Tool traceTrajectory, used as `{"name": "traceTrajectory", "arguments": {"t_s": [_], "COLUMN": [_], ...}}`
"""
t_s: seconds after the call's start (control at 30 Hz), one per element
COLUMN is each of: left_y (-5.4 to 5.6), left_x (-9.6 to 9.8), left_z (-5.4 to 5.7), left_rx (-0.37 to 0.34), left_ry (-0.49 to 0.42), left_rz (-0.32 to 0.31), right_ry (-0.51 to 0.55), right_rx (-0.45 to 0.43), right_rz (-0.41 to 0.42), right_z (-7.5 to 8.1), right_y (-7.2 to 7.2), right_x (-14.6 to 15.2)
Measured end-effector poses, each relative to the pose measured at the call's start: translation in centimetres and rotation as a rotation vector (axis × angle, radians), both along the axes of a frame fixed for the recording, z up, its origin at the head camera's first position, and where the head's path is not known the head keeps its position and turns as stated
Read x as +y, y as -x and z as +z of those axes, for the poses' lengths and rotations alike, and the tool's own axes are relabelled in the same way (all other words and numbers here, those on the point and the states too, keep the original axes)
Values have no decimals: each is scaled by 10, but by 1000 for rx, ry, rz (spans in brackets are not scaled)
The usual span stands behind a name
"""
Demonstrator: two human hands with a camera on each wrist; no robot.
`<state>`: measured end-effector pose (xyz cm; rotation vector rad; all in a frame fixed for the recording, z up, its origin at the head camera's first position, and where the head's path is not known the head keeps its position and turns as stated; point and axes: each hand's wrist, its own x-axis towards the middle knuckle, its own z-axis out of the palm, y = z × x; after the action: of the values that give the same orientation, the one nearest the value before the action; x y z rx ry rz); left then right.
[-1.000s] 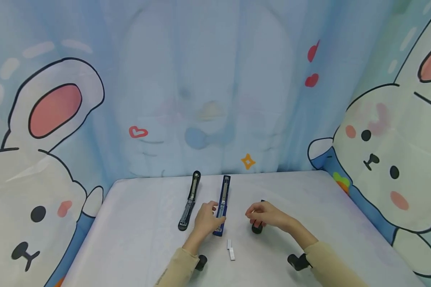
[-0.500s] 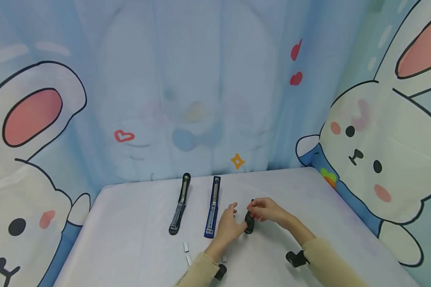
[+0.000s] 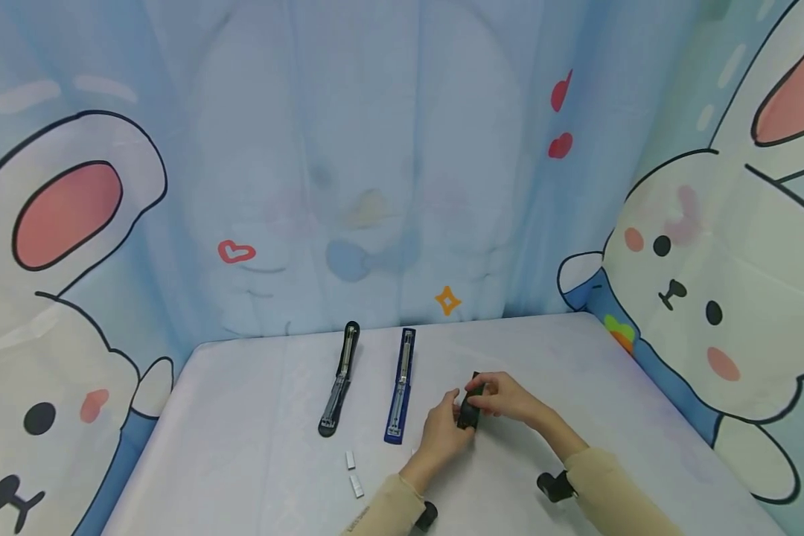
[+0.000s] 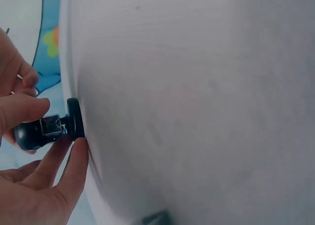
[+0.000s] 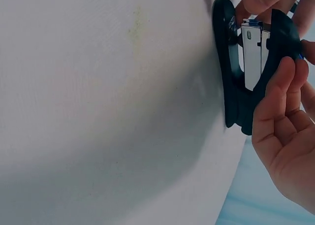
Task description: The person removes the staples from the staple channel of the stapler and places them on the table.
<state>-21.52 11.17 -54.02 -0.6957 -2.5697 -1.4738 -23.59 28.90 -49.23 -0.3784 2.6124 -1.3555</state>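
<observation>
A small black stapler (image 3: pixel 469 411) stands on the white table between both hands. In the right wrist view its upper arm is raised from the base, with a silver magazine (image 5: pixel 252 52) showing between them. My right hand (image 3: pixel 505 396) pinches the upper arm from the right side. On the near end, my left hand (image 3: pixel 444 433) has its thumb at the upper arm and its fingertips at the base, as the left wrist view shows. Left of the hands lie a blue stapler (image 3: pixel 400 387) and another black stapler (image 3: pixel 339 380), both opened out lengthwise.
Two short strips of staples, one (image 3: pixel 351 459) behind the other (image 3: pixel 356 487), lie near the left forearm. Black wrist camera mounts (image 3: pixel 554 486) stick out below the sleeves. A blue curtain (image 3: pixel 375 149) with rabbit drawings hangs behind the table.
My left hand has moved right, from beside the blue stapler to the small black one. My right hand, over that stapler before, now pinches its upper arm. The head view shifted slightly.
</observation>
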Motion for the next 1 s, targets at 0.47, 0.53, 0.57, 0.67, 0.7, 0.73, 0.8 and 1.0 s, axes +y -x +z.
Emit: {"name": "traceTrajectory", "arguments": {"t_s": [0.47,0.53,0.57,0.67,0.7,0.73,0.8,1.0], "left_y": [5,6,6,7,7,8,8,9], "left_x": [6,7,8,10,10,10,11,13], "left_z": [-8,-9,-9,-7,-7,-6,-4,-2], "left_rx": [102,135,157,204,204,193,158,48], "left_ry": [44,60,72,91,101,102,104,97], "left_rz": [85,107,116,127,129,123,113,109], "right_ry": [-160,-172,-179,-170,-152,-128,-64,32], "right_rx": [56,64,73,95,86,67,6,-123], "right_rz": [65,45,33,5,-3,-21,-66,-190], "right_z": [-7,-9,-10,-10,-9,-6,1,21], "right_y": [1,3,3,7,8,9,13,26], "right_x": [-8,-8,-8,-8,-7,-6,-3,10]}}
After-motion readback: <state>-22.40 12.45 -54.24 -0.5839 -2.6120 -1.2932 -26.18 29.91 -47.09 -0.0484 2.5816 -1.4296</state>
